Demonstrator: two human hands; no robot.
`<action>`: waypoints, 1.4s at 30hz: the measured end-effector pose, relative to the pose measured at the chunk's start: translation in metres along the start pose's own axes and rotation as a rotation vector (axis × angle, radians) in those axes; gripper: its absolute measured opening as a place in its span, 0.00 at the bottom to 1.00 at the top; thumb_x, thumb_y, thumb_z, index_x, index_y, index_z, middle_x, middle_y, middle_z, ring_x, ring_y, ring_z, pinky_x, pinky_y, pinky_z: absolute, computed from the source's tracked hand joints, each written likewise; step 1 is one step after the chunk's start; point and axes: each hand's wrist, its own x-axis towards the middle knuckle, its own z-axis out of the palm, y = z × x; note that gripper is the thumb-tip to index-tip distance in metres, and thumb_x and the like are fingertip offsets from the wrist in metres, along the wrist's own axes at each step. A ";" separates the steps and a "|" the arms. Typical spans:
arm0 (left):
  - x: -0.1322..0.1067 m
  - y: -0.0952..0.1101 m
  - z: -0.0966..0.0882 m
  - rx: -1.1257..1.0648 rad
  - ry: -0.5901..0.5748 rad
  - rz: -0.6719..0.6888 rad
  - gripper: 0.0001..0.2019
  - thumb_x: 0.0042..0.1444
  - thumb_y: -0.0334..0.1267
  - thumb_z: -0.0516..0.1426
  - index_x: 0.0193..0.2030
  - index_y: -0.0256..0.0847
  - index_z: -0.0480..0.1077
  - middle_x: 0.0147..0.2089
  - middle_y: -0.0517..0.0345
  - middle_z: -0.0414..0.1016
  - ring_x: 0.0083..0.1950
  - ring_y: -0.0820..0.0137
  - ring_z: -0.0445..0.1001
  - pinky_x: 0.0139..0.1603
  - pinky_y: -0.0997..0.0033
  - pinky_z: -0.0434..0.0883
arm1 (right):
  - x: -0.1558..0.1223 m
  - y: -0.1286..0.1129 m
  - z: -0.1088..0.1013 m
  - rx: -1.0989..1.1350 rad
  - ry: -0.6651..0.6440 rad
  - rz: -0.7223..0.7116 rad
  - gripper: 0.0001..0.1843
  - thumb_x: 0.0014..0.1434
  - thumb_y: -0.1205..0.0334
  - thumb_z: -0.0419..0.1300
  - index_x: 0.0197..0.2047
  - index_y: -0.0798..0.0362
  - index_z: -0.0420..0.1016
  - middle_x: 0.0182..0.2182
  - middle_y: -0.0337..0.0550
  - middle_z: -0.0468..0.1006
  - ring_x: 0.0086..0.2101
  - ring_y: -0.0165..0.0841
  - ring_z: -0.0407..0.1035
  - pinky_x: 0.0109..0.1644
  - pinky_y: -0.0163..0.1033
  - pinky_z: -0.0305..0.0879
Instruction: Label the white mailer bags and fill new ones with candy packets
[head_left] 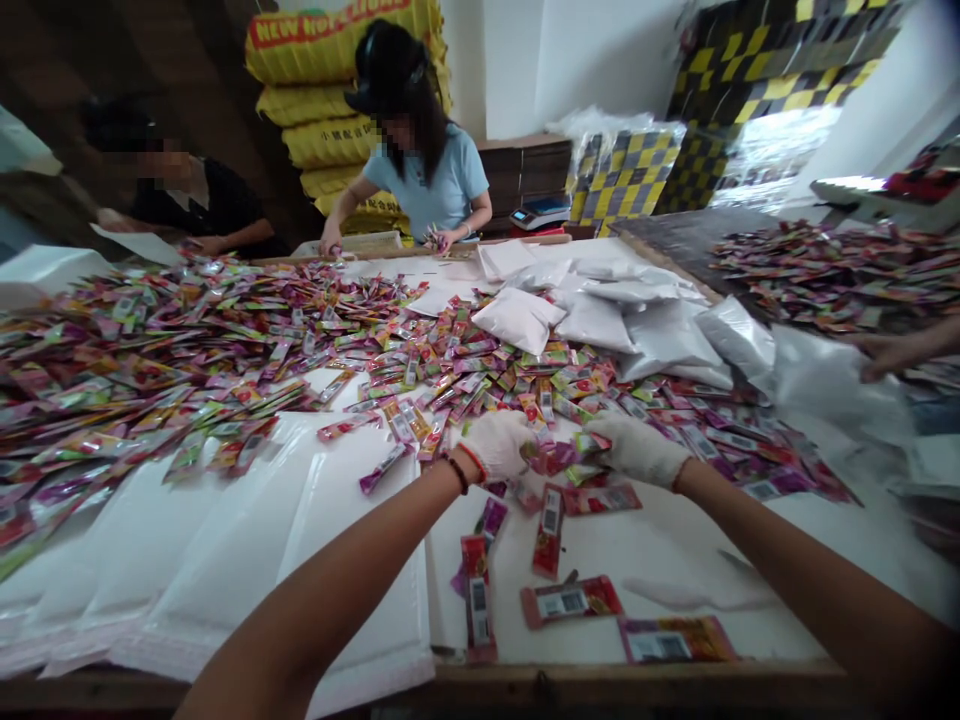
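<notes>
My left hand [496, 446], in a white glove with a dark bracelet at the wrist, is closed at the near edge of a heap of small printed sachets [517, 372]. My right hand [637, 450], gloved too, is closed a short way to its right. Between them a few pink, purple and green sachets [553, 458] are pinched by the fingers of both hands; how many each one grips is partly hidden. Nearer my body, loose red sachets [549, 530] lie flat on the white tabletop [525, 640], several with barcodes facing up.
White padded mailers [360, 560] fan out at the left. Filled white pouches [652, 320] are piled beyond my right hand. A co-worker [427, 165] across the table handles sachets; another person [202, 205] sits far left. Someone's hand [881, 355] touches a plastic bag [817, 380] at right.
</notes>
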 end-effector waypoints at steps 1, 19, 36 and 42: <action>-0.004 -0.003 -0.006 -0.037 0.023 -0.001 0.13 0.47 0.35 0.57 0.41 0.40 0.74 0.44 0.51 0.75 0.45 0.63 0.73 0.46 0.69 0.69 | 0.000 0.005 -0.004 0.033 0.059 -0.014 0.14 0.50 0.66 0.59 0.41 0.55 0.77 0.39 0.50 0.79 0.40 0.39 0.72 0.44 0.38 0.66; -0.020 -0.012 -0.010 0.018 -0.030 -0.009 0.14 0.47 0.36 0.56 0.42 0.41 0.74 0.42 0.50 0.76 0.41 0.62 0.74 0.39 0.69 0.68 | 0.018 -0.002 -0.012 -0.213 -0.010 -0.071 0.12 0.55 0.60 0.58 0.42 0.52 0.76 0.36 0.49 0.78 0.37 0.39 0.71 0.39 0.36 0.60; -0.055 -0.024 -0.014 -0.101 -0.033 -0.098 0.15 0.46 0.33 0.57 0.44 0.42 0.72 0.42 0.55 0.76 0.43 0.64 0.74 0.41 0.71 0.67 | -0.015 0.016 -0.009 -0.012 0.010 -0.068 0.13 0.49 0.59 0.62 0.39 0.53 0.76 0.37 0.48 0.79 0.36 0.38 0.71 0.40 0.37 0.63; -0.111 0.011 -0.003 -0.029 -0.237 0.174 0.17 0.47 0.38 0.59 0.45 0.44 0.67 0.38 0.56 0.75 0.37 0.64 0.73 0.34 0.69 0.65 | -0.044 -0.001 -0.005 0.022 -0.066 -0.073 0.12 0.47 0.58 0.62 0.36 0.53 0.74 0.34 0.46 0.78 0.32 0.36 0.70 0.34 0.36 0.61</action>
